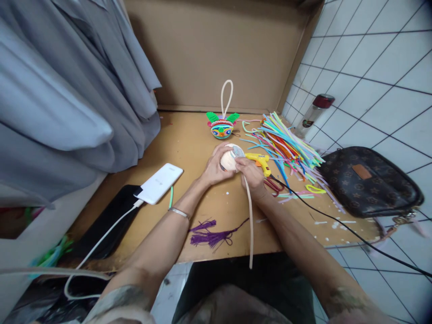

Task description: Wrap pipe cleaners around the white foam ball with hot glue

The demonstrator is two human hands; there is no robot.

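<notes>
Near the middle of the wooden table (189,148), my left hand (214,168) is wrapped round the left side of a small round cream-white piece (228,160). The fingers of my right hand (250,173) pinch a cream pipe cleaner (250,216) at the piece's right edge, and its long end hangs down past the table's front edge. A yellow glue gun (259,161) lies just beyond my right hand. Behind the hands sits a colourful lion-head ornament (222,128) with green ears and a cream loop (227,96).
Many coloured pipe cleaners (290,141), red-handled scissors (274,185), a bottle (312,114) and a brown bag (367,182) are at the right. Purple tassels (212,236) lie in front. A white power bank (160,183) and a black case (108,222) lie left, beside grey cloth (77,85).
</notes>
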